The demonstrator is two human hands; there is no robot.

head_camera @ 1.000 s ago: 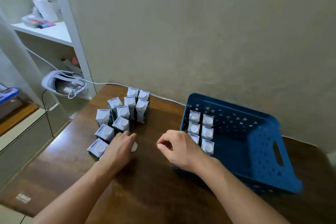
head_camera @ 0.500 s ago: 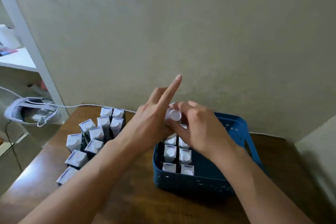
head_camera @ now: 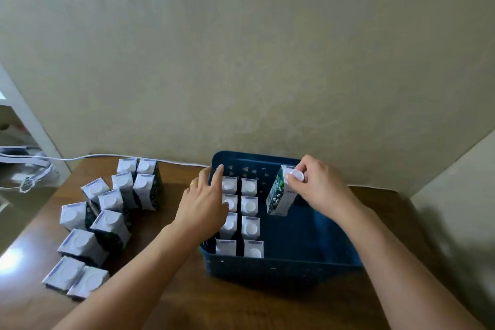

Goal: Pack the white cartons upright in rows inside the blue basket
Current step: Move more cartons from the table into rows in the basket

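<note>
Blue plastic basket sits on the brown wooden table, close to the beige wall. Inside the basket, against its left wall, eight white cartons stand upright in two rows of four, round caps facing up. The right hand pinches one further carton by its cap and top edge, fingers curled around it; this carton is tilted, its dark printed side showing, and it hangs over the bare part of the basket just right of the packed rows. Whether its lower end touches the basket floor cannot be told. The left hand holds nothing: its fingers are nearly straight and reach over the basket's left rim, with the fingertips lying on the tops of the left row of packed cartons. A ring shows on one finger of this hand. On the table to the left of the basket, well apart from it, stands a loose group of unpacked cartons, most upright and touching one another, the nearest ones leaning. A white cable runs along the table's far edge toward a grey-white device at the left border of the view.
</note>
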